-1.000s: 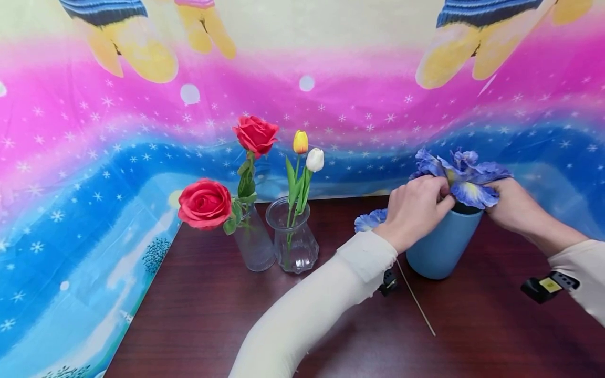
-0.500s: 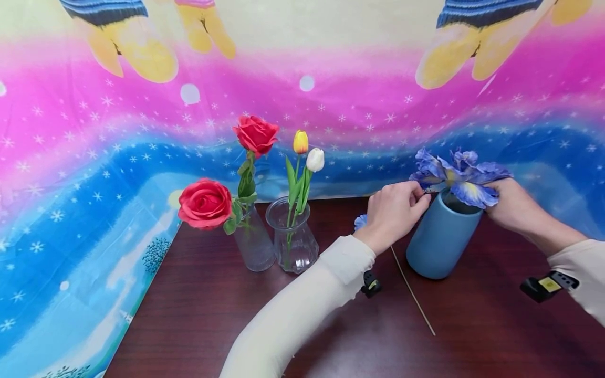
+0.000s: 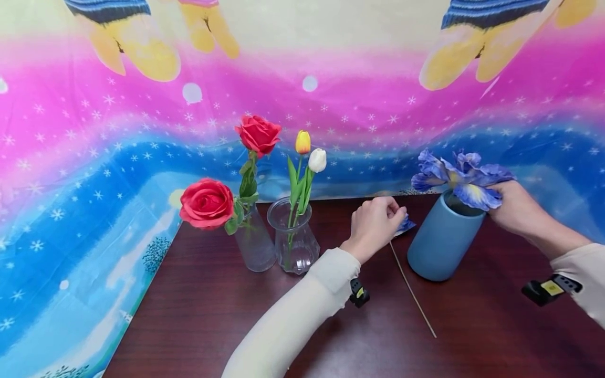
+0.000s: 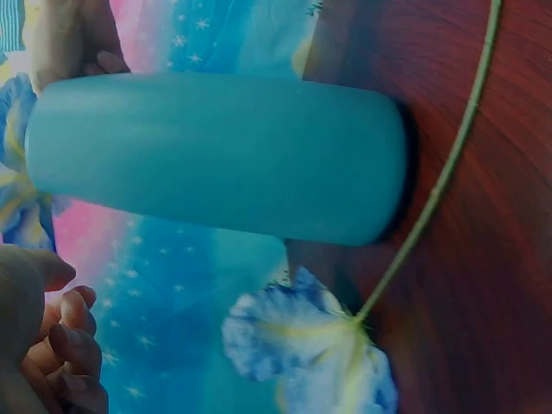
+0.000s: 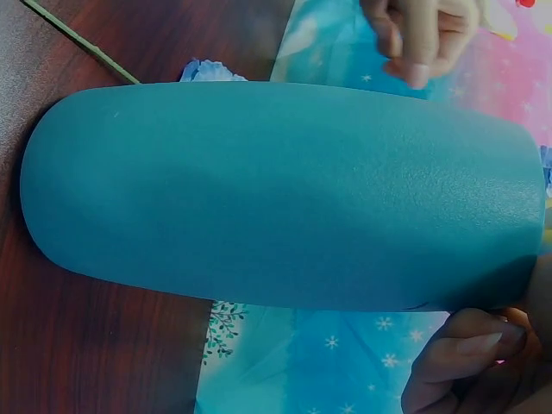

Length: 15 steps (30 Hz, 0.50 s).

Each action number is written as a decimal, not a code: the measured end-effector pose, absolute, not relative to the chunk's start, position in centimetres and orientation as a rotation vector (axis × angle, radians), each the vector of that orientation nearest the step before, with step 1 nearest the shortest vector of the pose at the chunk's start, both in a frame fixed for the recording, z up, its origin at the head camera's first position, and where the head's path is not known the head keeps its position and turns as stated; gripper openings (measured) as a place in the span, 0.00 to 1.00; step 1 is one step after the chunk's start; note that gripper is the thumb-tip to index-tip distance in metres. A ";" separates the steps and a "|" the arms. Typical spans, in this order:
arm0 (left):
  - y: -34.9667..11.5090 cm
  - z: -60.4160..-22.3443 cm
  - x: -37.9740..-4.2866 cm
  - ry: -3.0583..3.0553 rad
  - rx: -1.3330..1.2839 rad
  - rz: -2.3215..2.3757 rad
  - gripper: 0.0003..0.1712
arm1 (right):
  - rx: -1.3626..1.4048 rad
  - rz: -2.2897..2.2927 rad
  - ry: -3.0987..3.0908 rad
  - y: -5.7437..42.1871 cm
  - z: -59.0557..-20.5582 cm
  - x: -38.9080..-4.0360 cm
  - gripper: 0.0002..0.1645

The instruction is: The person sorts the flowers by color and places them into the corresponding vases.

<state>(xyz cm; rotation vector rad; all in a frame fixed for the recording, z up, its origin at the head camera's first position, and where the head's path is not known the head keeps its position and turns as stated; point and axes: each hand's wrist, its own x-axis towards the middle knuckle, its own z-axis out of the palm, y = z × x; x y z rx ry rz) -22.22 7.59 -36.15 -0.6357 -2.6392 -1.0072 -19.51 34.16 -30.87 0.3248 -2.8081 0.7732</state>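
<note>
A blue vase stands on the table with purple-blue irises spreading over its mouth. My right hand is at the vase's right rim, fingers curled against it in the right wrist view and partly covered by petals in the head view. To the left of the vase, my left hand hovers with loosely bent fingers and nothing between them. Below it, a single loose iris lies on the table, its bloom mostly behind the hand in the head view. Its thin stem stretches toward the front.
Left of centre, a clear glass vase holds a yellow and a white tulip. Beside it, a narrow frosted vase holds two red roses. A printed cloth hangs behind the dark wooden table.
My left hand has come away from the irises at the vase's mouth and moved left and down, over the loose iris. The right hand stays at the rim.
</note>
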 end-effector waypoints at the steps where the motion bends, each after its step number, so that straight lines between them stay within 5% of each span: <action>1: 7.5 -36.4 -22.3 -2.645 -0.623 -1.015 0.14 | 0.327 0.764 -2.803 34.2 -30.9 -19.5 0.22; 15: 7.5 -40.2 -22.7 -2.795 -0.416 -1.148 0.19 | 0.378 0.792 -2.746 34.2 -31.3 -19.6 0.20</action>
